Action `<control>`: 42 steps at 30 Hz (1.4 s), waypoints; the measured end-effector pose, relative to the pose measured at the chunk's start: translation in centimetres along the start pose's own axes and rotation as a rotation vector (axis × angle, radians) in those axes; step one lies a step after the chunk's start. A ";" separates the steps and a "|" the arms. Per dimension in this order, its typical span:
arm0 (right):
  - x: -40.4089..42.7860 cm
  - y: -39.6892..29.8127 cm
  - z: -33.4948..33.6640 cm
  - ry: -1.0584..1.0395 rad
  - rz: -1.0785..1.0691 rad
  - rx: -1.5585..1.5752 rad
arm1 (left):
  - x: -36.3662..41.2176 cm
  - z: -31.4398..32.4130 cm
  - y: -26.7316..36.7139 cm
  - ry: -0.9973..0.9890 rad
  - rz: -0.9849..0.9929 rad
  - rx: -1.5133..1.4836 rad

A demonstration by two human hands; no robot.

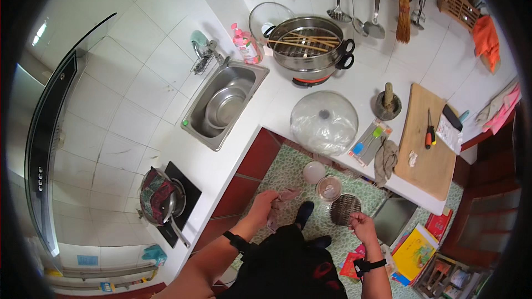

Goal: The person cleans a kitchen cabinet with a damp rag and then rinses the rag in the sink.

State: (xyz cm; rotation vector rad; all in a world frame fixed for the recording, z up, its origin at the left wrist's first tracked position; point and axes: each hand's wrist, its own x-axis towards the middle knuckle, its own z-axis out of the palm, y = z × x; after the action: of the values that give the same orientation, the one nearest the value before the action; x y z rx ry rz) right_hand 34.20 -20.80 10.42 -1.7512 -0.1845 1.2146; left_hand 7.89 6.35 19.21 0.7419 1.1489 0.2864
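Note:
My left hand grips a pinkish-brown cloth that hangs down over the floor. Bent fingers mark my right hand, raised beside a round dark woven rack or mat; whether it pinches the rim or anything small, I cannot tell. Near that round piece are a clear bowl and a pale round lid or bowl. On the counter stands a steel steamer pot with wooden chopsticks lying across its top. A large glass lid lies near the counter's front edge.
Left of the pot is a steel sink holding a metal basin. Rightward lie a stone mortar, a grey rag and a wooden cutting board bearing a screwdriver. A covered pan sits on the cooktop.

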 end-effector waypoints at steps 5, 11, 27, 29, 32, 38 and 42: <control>-2.0 6.7 -0.3 -0.078 0.008 -0.146 | 0.5 0.2 -0.5 -0.213 -0.146 -0.176; -4.1 3.1 0.7 -0.083 0.031 -0.009 | 3.4 2.2 3.6 -0.791 -0.207 -0.495; -1.0 -21.1 17.7 0.044 -0.281 0.202 | 8.6 1.5 10.4 -0.711 -0.166 -0.099; -0.2 -22.1 18.9 0.017 -0.277 0.208 | 10.5 -0.9 9.9 -0.430 -0.209 0.096; 1.2 -23.3 20.2 -0.130 -0.246 0.151 | 10.5 -2.0 9.3 -0.367 -0.277 0.100; 4.4 -23.7 22.5 -0.260 -0.306 -0.339 | 8.4 0.7 11.1 -0.691 -0.224 -0.513; 5.8 -24.3 23.7 -0.204 -0.599 -0.524 | 10.0 -1.4 11.9 -0.486 -0.098 -0.295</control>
State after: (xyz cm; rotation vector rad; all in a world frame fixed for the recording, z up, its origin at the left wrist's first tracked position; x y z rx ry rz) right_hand 27.42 9.98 24.28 -1.7978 -1.1489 0.9345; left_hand 12.60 21.20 19.59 0.4571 0.6595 0.1739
